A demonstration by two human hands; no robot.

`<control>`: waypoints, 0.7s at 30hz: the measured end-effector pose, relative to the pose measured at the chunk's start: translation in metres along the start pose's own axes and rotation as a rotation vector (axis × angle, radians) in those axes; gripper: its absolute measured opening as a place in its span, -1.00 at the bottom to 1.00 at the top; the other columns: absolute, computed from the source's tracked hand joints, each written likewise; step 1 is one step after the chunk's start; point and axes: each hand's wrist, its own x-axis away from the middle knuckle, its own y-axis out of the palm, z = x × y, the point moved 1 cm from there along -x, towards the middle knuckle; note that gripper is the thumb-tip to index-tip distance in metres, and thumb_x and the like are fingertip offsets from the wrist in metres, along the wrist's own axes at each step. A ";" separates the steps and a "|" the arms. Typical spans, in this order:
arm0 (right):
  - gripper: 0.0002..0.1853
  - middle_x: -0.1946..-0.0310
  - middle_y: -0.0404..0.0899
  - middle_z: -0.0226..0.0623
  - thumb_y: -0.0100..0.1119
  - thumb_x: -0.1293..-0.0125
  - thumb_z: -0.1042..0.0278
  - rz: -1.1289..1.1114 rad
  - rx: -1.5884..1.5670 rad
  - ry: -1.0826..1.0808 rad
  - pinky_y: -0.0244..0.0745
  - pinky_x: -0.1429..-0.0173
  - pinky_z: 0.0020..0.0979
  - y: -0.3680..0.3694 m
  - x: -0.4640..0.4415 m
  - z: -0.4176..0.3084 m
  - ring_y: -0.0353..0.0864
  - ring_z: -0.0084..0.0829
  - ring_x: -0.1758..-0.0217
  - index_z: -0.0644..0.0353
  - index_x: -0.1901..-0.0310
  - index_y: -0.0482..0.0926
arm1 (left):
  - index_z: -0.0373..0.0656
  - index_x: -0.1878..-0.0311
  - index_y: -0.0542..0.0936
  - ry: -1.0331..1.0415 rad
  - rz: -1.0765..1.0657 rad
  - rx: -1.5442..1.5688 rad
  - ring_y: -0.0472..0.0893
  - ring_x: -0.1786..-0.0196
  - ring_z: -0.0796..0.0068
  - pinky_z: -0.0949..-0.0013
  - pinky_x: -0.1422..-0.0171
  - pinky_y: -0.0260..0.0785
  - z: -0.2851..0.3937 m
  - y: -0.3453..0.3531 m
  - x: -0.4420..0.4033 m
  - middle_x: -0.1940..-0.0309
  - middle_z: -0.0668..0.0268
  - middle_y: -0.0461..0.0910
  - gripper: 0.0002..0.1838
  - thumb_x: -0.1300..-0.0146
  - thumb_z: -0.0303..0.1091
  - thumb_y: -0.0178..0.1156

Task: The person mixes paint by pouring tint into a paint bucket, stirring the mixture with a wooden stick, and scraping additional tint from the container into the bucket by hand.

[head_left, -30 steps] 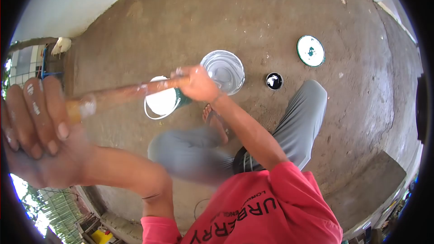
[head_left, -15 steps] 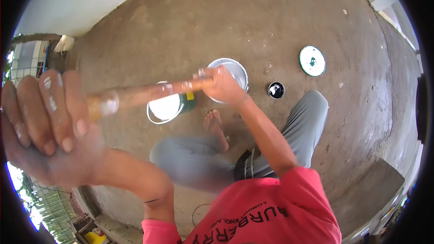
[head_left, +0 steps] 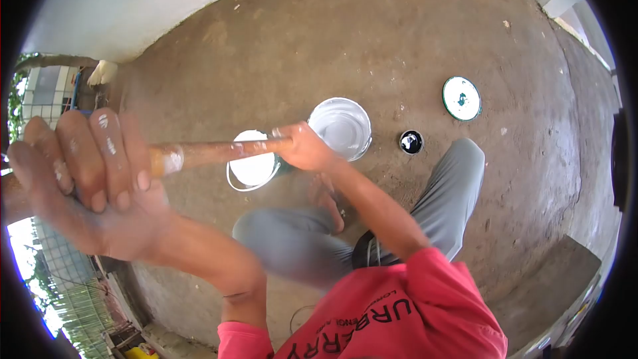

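Observation:
A long brown pole (head_left: 216,153) with a whitish patch near its lower part crosses the left half of the view. My left hand (head_left: 100,179), large and close to the camera, is wrapped round the pole at the far left; white specks mark its fingers. Farther along, my right hand (head_left: 304,148) grips the pole's other visible end, just left of an open bucket (head_left: 340,128) with pale grey contents. Below the pole sits a container with a white top (head_left: 254,163) and a white handle, partly covered by the pole. Where the pole goes beyond my left hand is unclear.
A small tin (head_left: 411,141) with dark and white contents stands right of the open bucket. Beyond it lies a round white lid (head_left: 462,98) with a green rim. A pale wall (head_left: 133,0) borders the floor at the upper left. My bent legs are below the containers.
Both hands still hold the pole. My left hand has shifted right in view. My right hand moved right, then back left and lower, uncovering the open bucket. The floor objects appear lower as the view shifted.

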 end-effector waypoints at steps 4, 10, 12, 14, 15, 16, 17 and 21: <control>-0.80 0.34 0.63 0.16 0.22 -0.16 0.31 -0.115 0.191 0.061 0.55 0.14 -0.05 -0.051 0.010 -0.009 0.61 0.19 0.19 0.27 0.28 0.68 | -0.02 0.38 0.30 0.036 0.057 -0.052 0.11 0.73 0.75 0.56 0.56 0.14 -0.005 0.004 0.001 0.73 0.56 0.14 -0.72 -0.54 -0.25 0.00; -0.78 0.37 0.67 0.12 0.22 -0.19 0.29 0.206 0.056 0.137 0.58 0.14 -0.10 -0.020 -0.019 -0.016 0.63 0.18 0.27 0.28 0.26 0.68 | -0.01 0.39 0.29 -0.088 0.284 -0.222 0.08 0.64 0.74 0.53 0.51 0.09 -0.038 0.042 -0.046 0.63 0.54 0.12 -0.73 -0.53 -0.32 -0.02; -0.77 0.43 0.65 0.11 0.23 -0.21 0.27 0.098 -0.062 0.243 0.54 0.17 -0.07 -0.052 0.005 -0.024 0.59 0.20 0.34 0.30 0.28 0.66 | -0.01 0.40 0.26 -0.188 0.056 -0.126 0.08 0.61 0.72 0.52 0.46 0.08 -0.057 0.030 -0.074 0.59 0.52 0.13 -0.73 -0.50 -0.35 -0.03; -0.74 0.49 0.62 0.09 0.24 -0.23 0.23 0.143 0.086 0.157 0.53 0.21 -0.08 -0.077 0.008 0.005 0.56 0.17 0.41 0.30 0.28 0.65 | -0.02 0.39 0.29 -0.140 0.031 -0.106 0.14 0.63 0.72 0.53 0.48 0.14 -0.059 0.036 -0.081 0.62 0.53 0.16 -0.73 -0.47 -0.26 0.06; -0.74 0.50 0.62 0.08 0.25 -0.25 0.20 0.241 0.146 0.123 0.52 0.23 -0.10 -0.077 -0.001 0.017 0.56 0.13 0.44 0.28 0.27 0.66 | -0.02 0.38 0.31 -0.131 0.018 -0.097 0.17 0.65 0.71 0.53 0.49 0.17 -0.061 0.046 -0.083 0.63 0.53 0.17 -0.72 -0.46 -0.21 0.10; -0.73 0.52 0.62 0.06 0.25 -0.27 0.18 0.340 0.209 0.093 0.52 0.26 -0.12 -0.078 -0.010 0.029 0.56 0.08 0.47 0.27 0.26 0.66 | -0.02 0.38 0.33 -0.129 0.001 -0.086 0.20 0.66 0.71 0.53 0.50 0.20 -0.063 0.058 -0.083 0.65 0.54 0.19 -0.70 -0.44 -0.16 0.14; -0.73 0.51 0.63 0.05 0.25 -0.28 0.18 0.428 0.145 0.138 0.51 0.28 -0.15 -0.076 -0.032 0.018 0.57 0.03 0.49 0.26 0.26 0.67 | -0.03 0.37 0.35 -0.108 -0.019 -0.076 0.22 0.67 0.70 0.53 0.51 0.22 -0.065 0.070 -0.086 0.66 0.54 0.20 -0.68 -0.43 -0.11 0.18; -0.70 0.60 0.57 0.02 0.23 -0.33 0.19 0.189 -0.046 0.183 0.44 0.39 -0.19 -0.063 -0.014 0.007 0.54 -0.24 0.58 0.32 0.33 0.64 | 0.00 0.41 0.32 -0.141 0.006 -0.129 0.22 0.70 0.72 0.53 0.56 0.20 -0.068 0.093 -0.090 0.69 0.56 0.20 -0.62 -0.37 -0.07 0.27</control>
